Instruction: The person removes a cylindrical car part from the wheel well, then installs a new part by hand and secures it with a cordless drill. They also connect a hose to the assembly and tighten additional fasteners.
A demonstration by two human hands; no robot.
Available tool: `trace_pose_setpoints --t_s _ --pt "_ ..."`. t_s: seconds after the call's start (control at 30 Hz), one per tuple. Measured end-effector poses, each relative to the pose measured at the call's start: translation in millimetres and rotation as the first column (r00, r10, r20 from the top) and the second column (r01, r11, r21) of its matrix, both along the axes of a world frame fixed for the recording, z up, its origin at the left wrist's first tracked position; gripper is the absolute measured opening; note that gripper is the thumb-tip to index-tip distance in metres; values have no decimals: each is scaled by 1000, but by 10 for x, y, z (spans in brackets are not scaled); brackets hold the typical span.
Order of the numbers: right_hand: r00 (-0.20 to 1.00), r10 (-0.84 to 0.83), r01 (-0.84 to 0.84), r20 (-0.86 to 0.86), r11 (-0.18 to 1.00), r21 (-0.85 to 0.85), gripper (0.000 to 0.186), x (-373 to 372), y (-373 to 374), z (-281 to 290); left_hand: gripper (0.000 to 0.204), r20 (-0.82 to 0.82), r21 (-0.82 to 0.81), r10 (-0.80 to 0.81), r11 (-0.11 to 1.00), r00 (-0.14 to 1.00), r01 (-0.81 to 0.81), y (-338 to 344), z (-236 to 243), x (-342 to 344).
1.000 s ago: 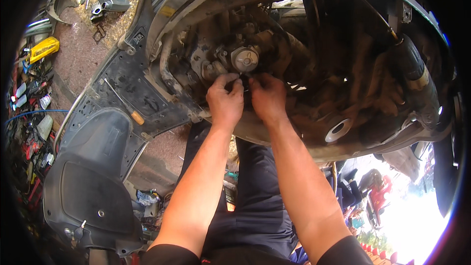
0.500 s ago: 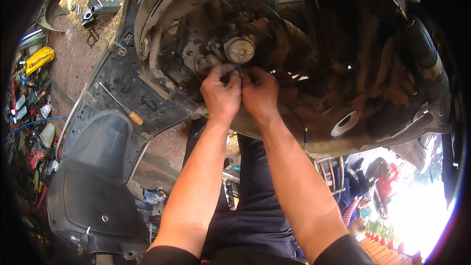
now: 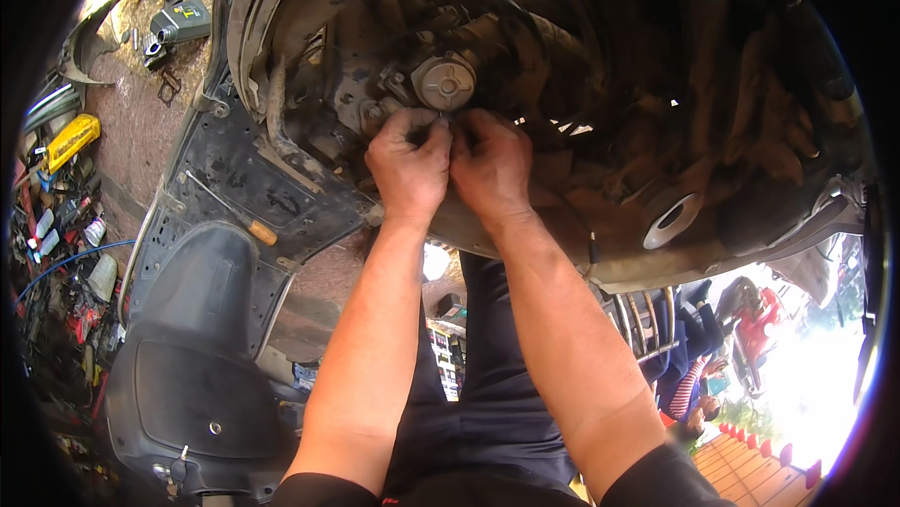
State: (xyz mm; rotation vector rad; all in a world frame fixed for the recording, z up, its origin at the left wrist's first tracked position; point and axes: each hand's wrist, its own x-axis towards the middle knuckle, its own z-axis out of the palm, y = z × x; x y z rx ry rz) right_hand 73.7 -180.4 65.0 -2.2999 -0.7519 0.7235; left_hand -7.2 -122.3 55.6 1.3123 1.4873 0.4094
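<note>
My left hand [image 3: 409, 166] and my right hand [image 3: 492, 166] meet side by side, thumbs and fingers pinched together. Just above the fingertips is a round metal cap [image 3: 443, 84] on the greasy engine [image 3: 497, 52] of a scooter. Whatever the fingers pinch is too small and too covered to make out. Left of the hands, a screwdriver [image 3: 261, 229] with an orange-brown handle lies on the scooter's black footboard [image 3: 239, 165].
The scooter's dark front panel [image 3: 187, 385], with a key in its lock, fills the lower left. A dark bottle [image 3: 184, 21] lies on the ground at upper left. Loose parts and a yellow container [image 3: 73, 142] crowd the left edge. People [image 3: 692, 385] sit at lower right.
The view has shifted slightly, and the hands sit a little farther left and higher in it. Both stay pinched together beneath the round cap.
</note>
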Motion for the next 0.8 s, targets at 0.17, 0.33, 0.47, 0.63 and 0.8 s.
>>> trace_pose_setpoints --t_s 0.17,0.33,0.47,0.63,0.8 --pt "993 -102 108 -58 988 112 6 -62 -4 -11 7 1 -30 -23 999 1000 23 30 30 28" --pt "966 -188 217 -176 962 165 8 -80 5 -56 5 -28 -40 -66 997 997 65 61 85 21" --pt "926 -217 266 -310 956 123 8 -46 5 -103 4 21 -67 -46 997 999 48 60 65 2" --pt "866 -276 328 -417 943 57 12 -30 15 -116 3 39 -47 -52 997 998 54 35 19 -15" --pt "855 -310 336 -415 942 -12 14 -54 36 -114 4 51 -63 -30 997 998 33 27 36 4"
